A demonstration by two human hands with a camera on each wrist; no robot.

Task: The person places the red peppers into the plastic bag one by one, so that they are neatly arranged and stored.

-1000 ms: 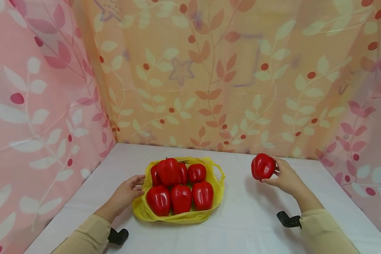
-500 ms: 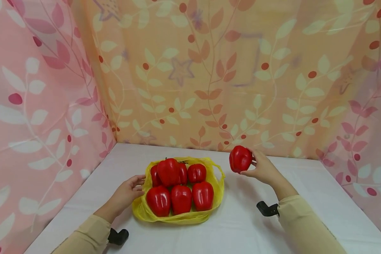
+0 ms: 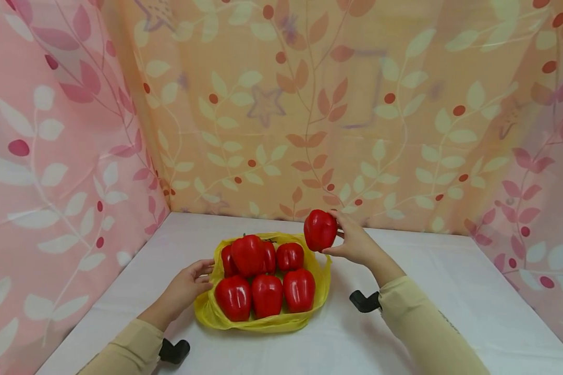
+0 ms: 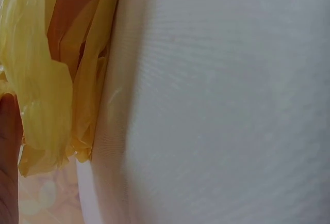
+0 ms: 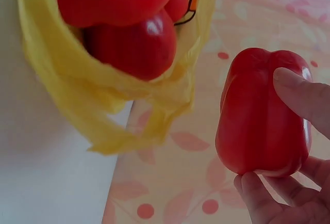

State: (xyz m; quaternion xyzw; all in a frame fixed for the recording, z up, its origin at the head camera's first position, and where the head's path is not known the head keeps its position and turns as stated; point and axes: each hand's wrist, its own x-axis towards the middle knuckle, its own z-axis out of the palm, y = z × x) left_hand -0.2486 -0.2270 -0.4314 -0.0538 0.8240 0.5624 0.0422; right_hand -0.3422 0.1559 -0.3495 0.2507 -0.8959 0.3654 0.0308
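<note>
A yellow plastic bag (image 3: 281, 324), rim spread wide, holds several glossy red bell peppers (image 3: 267, 296). At its left side my left hand (image 3: 185, 285) rests against the plastic, fingers loosely bent and thumb apart. In the left wrist view, only part of a finger shows beside the yellow bag (image 4: 38, 90). Above the bag's back right rim, my right hand (image 3: 356, 245) grips another red bell pepper (image 3: 320, 230). The right wrist view shows that bell pepper (image 5: 258, 115) between thumb and fingertips, apart from the bag (image 5: 56, 74).
A white-covered table (image 3: 338, 338) carries the bag. Floral cloth stands behind as a back wall (image 3: 309, 104), with pink cloth sides at left (image 3: 65, 156) and right (image 3: 544, 219). Black wrist mounts jut below the left sleeve (image 3: 174, 351) and right sleeve (image 3: 417, 328).
My right hand has carried its bell pepper leftward and slightly up, from the right of the table to the bag's back right rim. The left hand stays in place.
</note>
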